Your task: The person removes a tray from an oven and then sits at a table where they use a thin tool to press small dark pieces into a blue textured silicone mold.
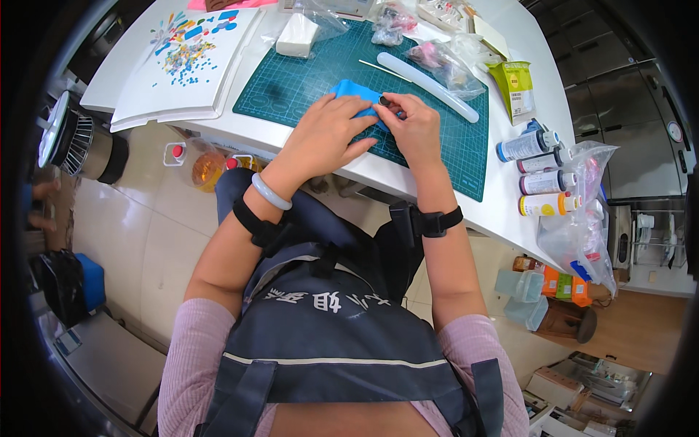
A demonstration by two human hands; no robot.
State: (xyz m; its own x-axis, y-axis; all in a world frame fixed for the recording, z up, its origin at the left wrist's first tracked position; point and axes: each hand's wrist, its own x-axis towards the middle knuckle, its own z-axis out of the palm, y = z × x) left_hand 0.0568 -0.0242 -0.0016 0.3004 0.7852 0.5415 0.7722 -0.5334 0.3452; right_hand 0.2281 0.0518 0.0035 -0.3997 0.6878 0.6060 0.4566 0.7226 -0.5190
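Note:
A flat bright blue slab [347,88], which looks like modelling clay, lies on the green cutting mat [291,98] near the table's front edge. My left hand [331,132] rests over the slab with its fingers stretched out, hiding much of it. Beside it, my right hand [415,127] pinches a small dark round piece [384,100] between thumb and fingers at the slab's right edge. Fingers cover most of that piece, so its exact kind is unclear. Beyond the hands lie a translucent white rolling pin [429,86] and a thin pale stick [384,71].
At left, a white board [167,95] bears several small coloured bits. Plastic bags and a white block [297,36] sit at the back. A green pouch [513,91] and several paint bottles [542,182] stand along the right edge, next to a clear bag [586,204].

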